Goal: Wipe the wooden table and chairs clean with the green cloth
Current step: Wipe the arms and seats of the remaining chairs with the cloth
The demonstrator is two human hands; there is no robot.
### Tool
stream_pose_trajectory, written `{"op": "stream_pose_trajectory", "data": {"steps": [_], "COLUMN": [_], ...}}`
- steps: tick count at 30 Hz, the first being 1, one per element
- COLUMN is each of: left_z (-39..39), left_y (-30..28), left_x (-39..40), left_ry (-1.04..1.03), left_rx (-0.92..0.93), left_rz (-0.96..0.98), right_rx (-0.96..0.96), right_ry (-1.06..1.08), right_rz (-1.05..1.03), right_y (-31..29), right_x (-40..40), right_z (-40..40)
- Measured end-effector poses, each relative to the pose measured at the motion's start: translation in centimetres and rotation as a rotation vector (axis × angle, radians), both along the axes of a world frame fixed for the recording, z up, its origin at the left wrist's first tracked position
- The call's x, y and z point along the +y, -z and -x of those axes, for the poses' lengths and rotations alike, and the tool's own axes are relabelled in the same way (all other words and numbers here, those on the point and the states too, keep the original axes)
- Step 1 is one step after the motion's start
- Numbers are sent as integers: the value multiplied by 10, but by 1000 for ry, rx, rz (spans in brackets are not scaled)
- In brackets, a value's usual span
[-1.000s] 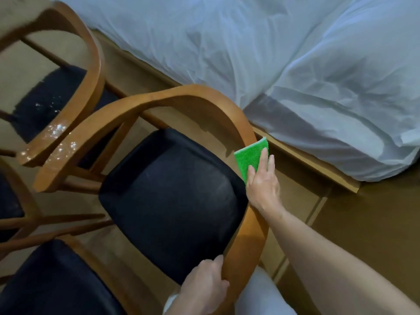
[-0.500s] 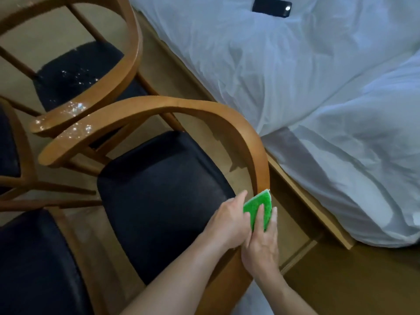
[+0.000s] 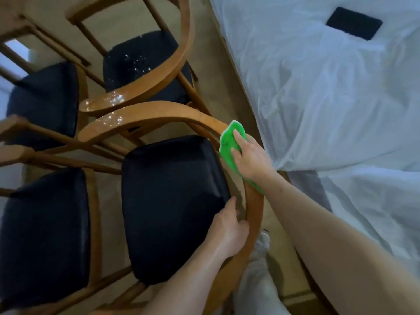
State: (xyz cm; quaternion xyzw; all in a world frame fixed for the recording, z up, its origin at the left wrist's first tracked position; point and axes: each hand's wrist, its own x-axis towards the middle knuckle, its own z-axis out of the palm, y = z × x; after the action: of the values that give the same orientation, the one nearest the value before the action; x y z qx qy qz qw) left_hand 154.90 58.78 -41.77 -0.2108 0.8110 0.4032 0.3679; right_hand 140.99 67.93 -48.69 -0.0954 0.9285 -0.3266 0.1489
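The green cloth [image 3: 228, 142] lies folded over the right side of the near chair's curved wooden backrest [image 3: 159, 110]. My right hand [image 3: 250, 155] holds the cloth against that rail, fingers on top and thumb on the inner side. Lower on the same rail, my left hand [image 3: 227, 230] grips the wood beside the black seat cushion [image 3: 172, 201]. Wet droplets glisten on the rail's left end [image 3: 111, 119]. No table is in view.
Three more wooden chairs with black seats crowd the left: one behind [image 3: 141, 60] with wet specks, two at the left [image 3: 43, 101] [image 3: 43, 235]. A bed with white sheets [image 3: 329, 98] fills the right, with a black flat object [image 3: 354, 23] on it. My white-clad leg [image 3: 261, 258] stands below.
My right hand has slid the cloth up the backrest toward the top of its curve. My left hand left the cloth and now grips the rail lower down.
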Motion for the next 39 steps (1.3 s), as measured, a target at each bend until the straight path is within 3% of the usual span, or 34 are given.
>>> {"op": "stream_pose_trajectory", "data": {"steps": [5, 8, 10, 16, 19, 22, 27, 29, 34, 36, 39], "left_z": [12, 17, 20, 54, 89, 123, 157, 166, 176, 174, 168], "left_y": [-11, -9, -9, -4, 1, 3, 0, -4, -3, -1, -6], "left_x": [-3, 1, 6, 0, -5, -1, -11, -22, -46, -59, -78], "left_ry": [-69, -93, -118, -189, -263, -378, -530, -559, -561, -576, -682], "left_rx": [53, 85, 97, 83, 60, 19, 17, 32, 47, 63, 117], "left_rz": [-40, -82, -99, -65, -59, -89, -108, -85, -21, 11, 32], "right_rx": [124, -102, -110, -50, -116, -160, -240, -179, 219, 244, 74], "right_ry": [113, 27, -27, -68, -249, -554, -699, -770, -1088, -1137, -991], "right_rz": [94, -11, -100, -49, -95, -269, -243, -271, -507, -493, -389], "right_y": [-3, 1, 5, -6, -4, 1, 12, 19, 30, 31, 23], "right_x": [15, 23, 28, 17, -7, -30, -64, -82, -140, -141, -113], "right_z": [-87, -138, -139, -51, 29, 82, 129, 144, 174, 177, 166]}}
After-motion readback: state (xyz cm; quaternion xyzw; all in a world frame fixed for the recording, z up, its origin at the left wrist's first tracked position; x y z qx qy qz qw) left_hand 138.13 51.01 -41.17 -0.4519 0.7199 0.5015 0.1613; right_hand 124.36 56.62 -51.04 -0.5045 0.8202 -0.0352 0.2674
